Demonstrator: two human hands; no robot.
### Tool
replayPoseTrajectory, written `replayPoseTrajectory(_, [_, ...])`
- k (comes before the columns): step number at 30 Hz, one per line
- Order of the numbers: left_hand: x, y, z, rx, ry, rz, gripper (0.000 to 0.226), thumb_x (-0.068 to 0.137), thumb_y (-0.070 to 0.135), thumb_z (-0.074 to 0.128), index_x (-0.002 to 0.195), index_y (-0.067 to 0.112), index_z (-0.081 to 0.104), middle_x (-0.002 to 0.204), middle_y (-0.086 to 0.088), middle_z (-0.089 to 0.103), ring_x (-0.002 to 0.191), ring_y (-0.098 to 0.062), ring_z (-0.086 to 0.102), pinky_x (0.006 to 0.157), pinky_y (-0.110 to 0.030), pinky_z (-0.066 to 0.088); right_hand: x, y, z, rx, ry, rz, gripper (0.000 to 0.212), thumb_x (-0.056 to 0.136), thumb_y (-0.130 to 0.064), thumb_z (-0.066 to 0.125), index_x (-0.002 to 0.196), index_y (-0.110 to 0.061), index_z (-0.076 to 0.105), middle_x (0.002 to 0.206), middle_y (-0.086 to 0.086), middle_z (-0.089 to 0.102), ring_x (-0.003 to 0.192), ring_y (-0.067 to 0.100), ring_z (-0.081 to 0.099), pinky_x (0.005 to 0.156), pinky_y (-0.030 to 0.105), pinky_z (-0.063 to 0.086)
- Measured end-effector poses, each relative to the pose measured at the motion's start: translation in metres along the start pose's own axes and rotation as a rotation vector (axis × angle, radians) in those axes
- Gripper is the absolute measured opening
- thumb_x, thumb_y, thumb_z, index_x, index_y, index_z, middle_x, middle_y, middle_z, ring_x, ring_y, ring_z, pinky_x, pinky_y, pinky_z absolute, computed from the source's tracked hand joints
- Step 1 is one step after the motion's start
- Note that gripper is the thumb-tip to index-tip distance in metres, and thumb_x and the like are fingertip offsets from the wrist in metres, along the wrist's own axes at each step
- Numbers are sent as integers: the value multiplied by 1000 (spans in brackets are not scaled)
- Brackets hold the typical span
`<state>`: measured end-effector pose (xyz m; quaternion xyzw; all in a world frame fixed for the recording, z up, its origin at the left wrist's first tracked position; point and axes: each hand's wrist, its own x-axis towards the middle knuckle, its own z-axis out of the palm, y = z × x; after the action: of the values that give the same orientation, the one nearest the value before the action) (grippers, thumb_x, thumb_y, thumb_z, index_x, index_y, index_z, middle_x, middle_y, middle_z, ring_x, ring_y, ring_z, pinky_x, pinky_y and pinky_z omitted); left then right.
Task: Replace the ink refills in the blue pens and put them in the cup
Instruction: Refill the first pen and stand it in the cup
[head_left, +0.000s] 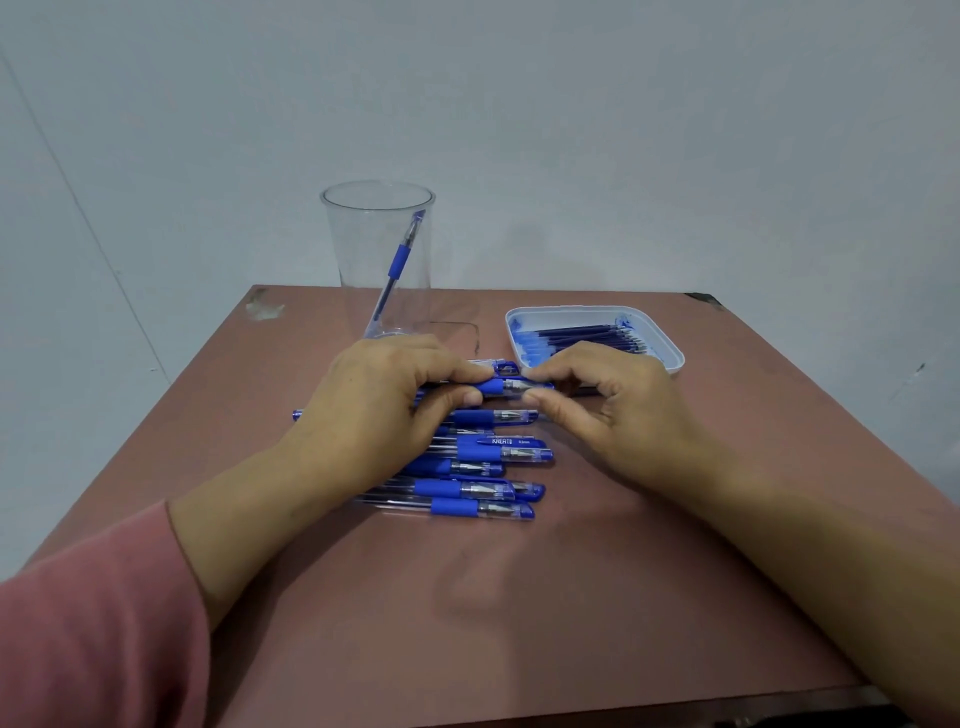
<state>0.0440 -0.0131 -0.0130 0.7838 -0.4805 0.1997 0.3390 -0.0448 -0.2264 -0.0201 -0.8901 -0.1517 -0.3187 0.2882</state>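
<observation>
Both hands hold one blue gel pen (491, 387) above the pile, left hand (384, 400) pinching its grip, right hand (613, 410) pinching the nose cone, apparently to unscrew it, clear cup (379, 260) far left holding one pen.

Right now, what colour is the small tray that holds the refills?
The tray is white, stained with blue ink inside; the head view shows it best.

You face a reddish-brown worktop (519, 597) with a pale scuffed patch (265, 309) at its far left corner and a dark chip (704, 300) at its far right. Behind it you see a plain pale wall (623, 130).
</observation>
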Motion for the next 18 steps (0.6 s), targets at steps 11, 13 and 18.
replayPoseTrajectory(11, [0, 4, -2, 11, -14, -8, 18, 87, 28, 68, 104, 26, 74, 83, 12, 69, 75, -8, 63, 67, -31, 54, -1, -1, 2, -46, 32, -86, 17, 87, -18, 69, 100, -7, 71, 89, 0, 70, 82, 8, 63, 74, 22, 52])
replayPoseTrajectory(13, [0, 4, -2, 45, -30, -25, 20, 87, 25, 69, 106, 27, 73, 86, 14, 69, 78, -7, 63, 70, -27, 52, 2, 0, 3, -10, 4, -23, 15, 88, -17, 69, 102, -11, 70, 89, -2, 68, 82, 7, 62, 74, 20, 51])
replayPoseTrajectory(18, [-8, 11, -3, 238, -126, -47, 46, 91, 50, 49, 129, 26, 59, 111, 8, 66, 101, -14, 61, 84, -35, 51, 4, 5, 0, -18, -50, 95, 16, 90, -18, 65, 106, -21, 66, 91, -11, 62, 84, 8, 59, 76, 12, 45])
